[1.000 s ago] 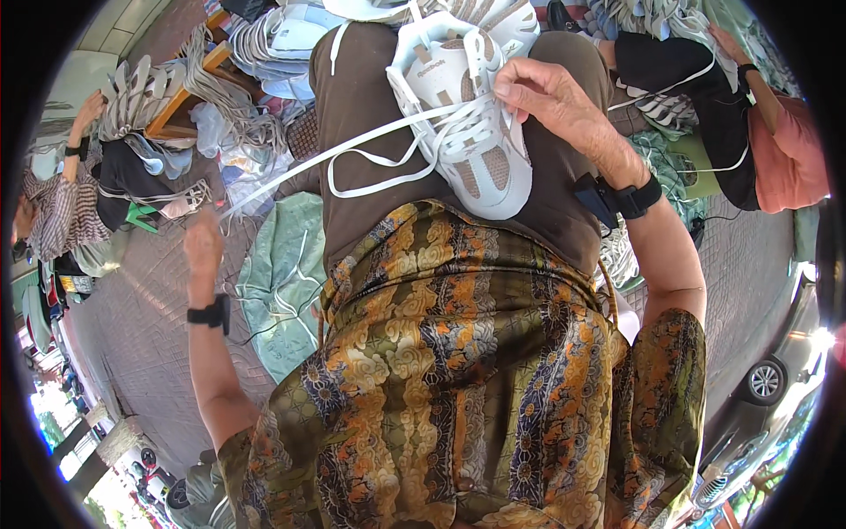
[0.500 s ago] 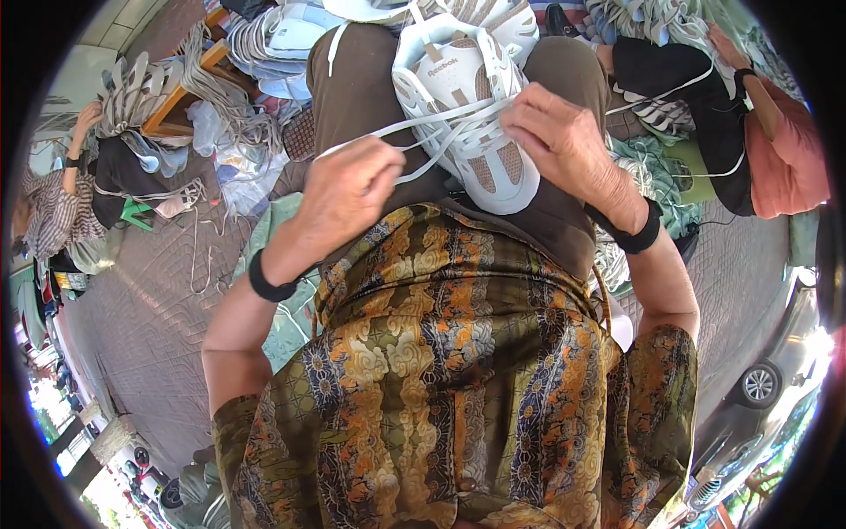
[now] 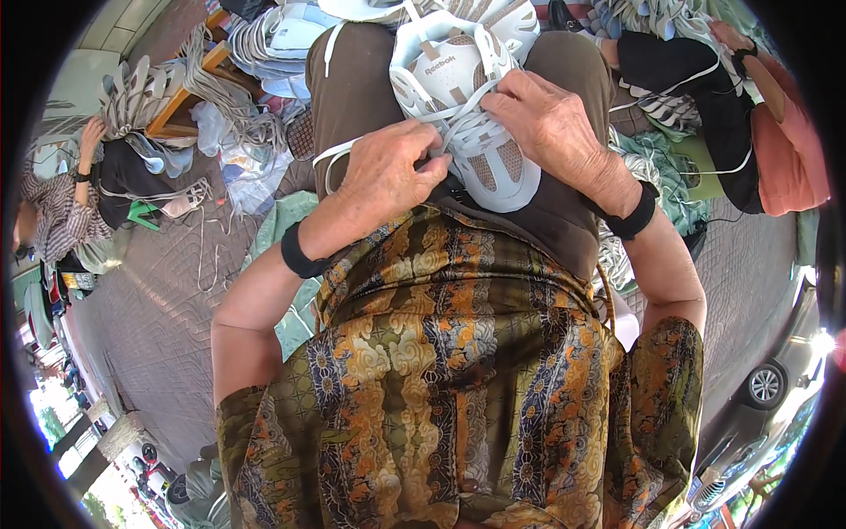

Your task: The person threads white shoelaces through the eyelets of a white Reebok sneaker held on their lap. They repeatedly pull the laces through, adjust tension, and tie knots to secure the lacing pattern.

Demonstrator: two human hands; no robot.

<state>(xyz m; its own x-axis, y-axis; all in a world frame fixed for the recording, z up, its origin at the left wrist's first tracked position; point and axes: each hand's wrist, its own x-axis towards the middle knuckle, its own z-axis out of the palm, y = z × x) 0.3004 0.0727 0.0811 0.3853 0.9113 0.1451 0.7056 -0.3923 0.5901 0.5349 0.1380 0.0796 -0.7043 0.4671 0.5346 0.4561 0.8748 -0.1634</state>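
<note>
A white sneaker upper with tan mesh lies across my lap between my knees, its toe pointing toward me. White shoelace crosses its front. My left hand is closed at the left side of the upper, thumb and fingers pinched on the shoelace. From behind that hand a loop of lace hangs out to the left. At the right side of the eyelets, my right hand is closed with its fingertips on the lacing. The fingers partly hide the exact grip of each hand.
Stacked shoe uppers lie beyond my left knee, near a wooden frame draped with laces. A plastic bag is below them. One person works at the far left, another at the right. A car stands lower right.
My left hand has moved right and inward to the upper; the lace stretched between the hands now lies close to the shoe. My right hand has shifted slightly up and left.
</note>
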